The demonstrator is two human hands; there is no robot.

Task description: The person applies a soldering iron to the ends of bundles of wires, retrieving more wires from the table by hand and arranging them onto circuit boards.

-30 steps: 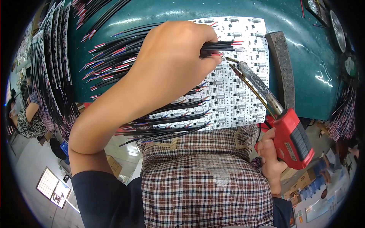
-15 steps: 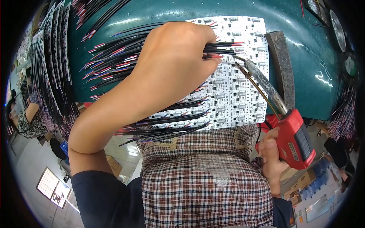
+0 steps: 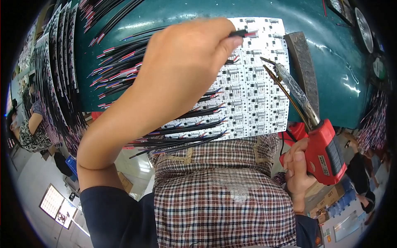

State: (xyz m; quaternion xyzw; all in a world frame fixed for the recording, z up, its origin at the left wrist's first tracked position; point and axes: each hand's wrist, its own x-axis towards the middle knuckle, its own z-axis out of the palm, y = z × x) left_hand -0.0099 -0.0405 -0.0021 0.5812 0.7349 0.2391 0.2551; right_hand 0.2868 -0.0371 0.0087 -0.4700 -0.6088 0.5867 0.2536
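Observation:
My left hand [image 3: 188, 49] pinches black-sheathed cables [image 3: 239, 34] with red and pale stripped ends above the upper part of a white circuit board panel [image 3: 264, 96]. The hand is slightly blurred and hides the rest of these cables. My right hand [image 3: 297, 168] is wrapped around the handle of a red soldering gun [image 3: 326, 153]. Its dark tip sits over the panel's right part, apart from the held cables, with a thin brass-coloured feed tube beside the barrel. Several cables [image 3: 198, 124] with coloured ends lie across the panel's left side.
A dark bar [image 3: 304, 70] stands along the panel's right edge on the green table [image 3: 337, 87]. Panels with cables [image 3: 62, 53] hang in a row at left. More cables [image 3: 120, 18] lie at the top. A round metal dish [image 3: 364, 31] is far right. Another person [image 3: 31, 126] sits at far left.
My left hand has moved up and slightly left with its cables, away from the iron's tip. The soldering gun has shifted slightly right; its tip is now apart from the cables.

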